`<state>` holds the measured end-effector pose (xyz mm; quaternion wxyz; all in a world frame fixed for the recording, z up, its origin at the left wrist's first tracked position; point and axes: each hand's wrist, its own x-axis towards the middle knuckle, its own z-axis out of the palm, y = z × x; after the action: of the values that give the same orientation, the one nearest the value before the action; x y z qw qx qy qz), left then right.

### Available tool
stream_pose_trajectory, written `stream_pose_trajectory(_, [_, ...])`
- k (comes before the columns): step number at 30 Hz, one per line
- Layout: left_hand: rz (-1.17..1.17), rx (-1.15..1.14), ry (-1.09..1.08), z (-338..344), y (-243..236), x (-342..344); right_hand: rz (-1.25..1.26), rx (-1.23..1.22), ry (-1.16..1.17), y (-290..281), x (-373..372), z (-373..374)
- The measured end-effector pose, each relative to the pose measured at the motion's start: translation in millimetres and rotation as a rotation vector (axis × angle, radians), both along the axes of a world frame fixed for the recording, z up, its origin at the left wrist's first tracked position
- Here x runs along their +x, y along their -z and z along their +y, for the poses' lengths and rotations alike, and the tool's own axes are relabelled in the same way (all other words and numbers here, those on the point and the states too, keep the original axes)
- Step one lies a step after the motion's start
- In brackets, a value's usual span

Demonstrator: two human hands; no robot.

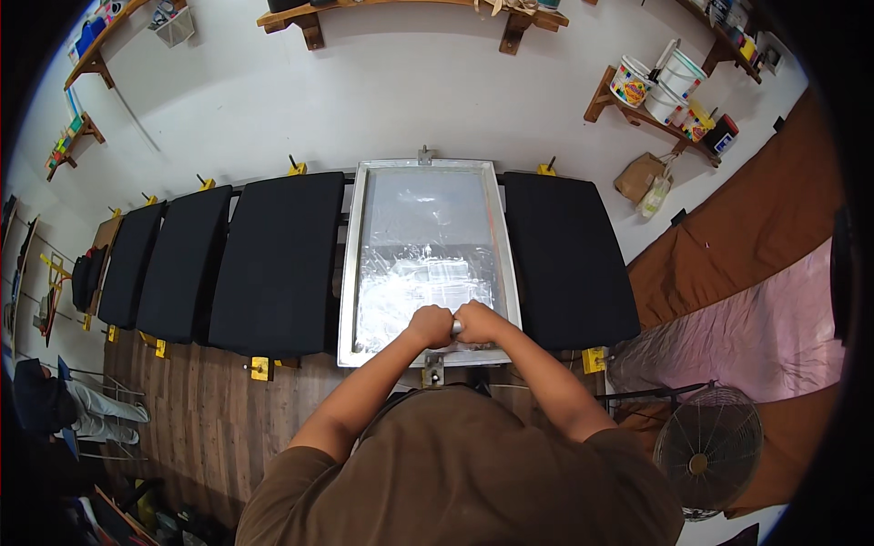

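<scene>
A metal-framed printing screen lies in front of me over the row of black boards, its mesh smeared with shiny streaks in the lower half. Both my hands are closed side by side near its front end. My left hand and my right hand wrap round a squeegee, of which just a short silvery piece of the handle shows between the fists. Its blade is hidden under my hands. A metal clamp sits at the frame's near edge, and another clamp at the far edge.
Black cloth-covered boards line up to the left, and one black board stands right of the screen. Yellow brackets stick out below them. A fan stands at right; shelves with tubs hang on the wall.
</scene>
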<state>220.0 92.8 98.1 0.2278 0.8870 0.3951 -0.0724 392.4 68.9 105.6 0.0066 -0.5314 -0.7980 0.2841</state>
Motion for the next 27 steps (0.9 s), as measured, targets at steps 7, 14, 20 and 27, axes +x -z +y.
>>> stream_pose_trajectory(7, [0.013, 0.028, 0.122, 3, -9, -1, 0.025, 0.043, 0.147, -1, -7, -24])
stream_pose_trajectory(14, [0.035, 0.009, -0.002, -9, -10, 0, 0.056, -0.026, 0.040, -11, -1, -12])
stream_pose_trajectory(20, [0.039, 0.006, 0.060, -6, -14, 0, 0.035, 0.039, 0.061, -5, -5, -23])
stream_pose_trajectory(27, [0.060, 0.002, 0.131, -4, -14, -1, 0.074, 0.082, 0.136, 5, -5, -35])
